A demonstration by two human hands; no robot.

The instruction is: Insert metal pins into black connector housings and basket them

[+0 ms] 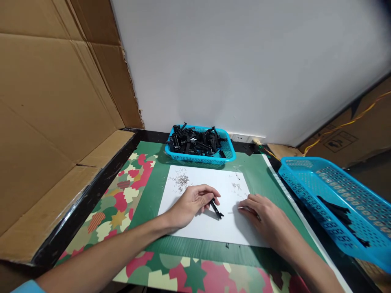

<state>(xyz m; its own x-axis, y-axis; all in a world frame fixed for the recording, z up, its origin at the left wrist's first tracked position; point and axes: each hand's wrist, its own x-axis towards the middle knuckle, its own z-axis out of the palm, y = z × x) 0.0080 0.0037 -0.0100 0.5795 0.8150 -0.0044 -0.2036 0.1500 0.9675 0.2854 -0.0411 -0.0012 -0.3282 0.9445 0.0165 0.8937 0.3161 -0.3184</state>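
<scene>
My left hand (195, 203) is closed around a slim black plastic part (217, 209), its forked end sticking out toward the lower right. My right hand (259, 209) hovers low over the right side of a white paper sheet (207, 228), thumb and fingertips pinched together. Something thin and small seems to be at those fingertips, but I cannot make out what. Beyond my left hand, a pile of tiny metal pieces (182, 182), perhaps small springs, lies on the sheet. A smaller scatter of similar pieces (236, 186) lies beyond my right hand.
At the back stands a blue basket (200, 159) heaped with black plastic parts (195, 140). Another blue basket (293, 175), holding several black parts (343, 219), is at the right. Cardboard (51, 122) walls the left side. A wall socket (240, 138) and yellow cable (345, 124) sit behind.
</scene>
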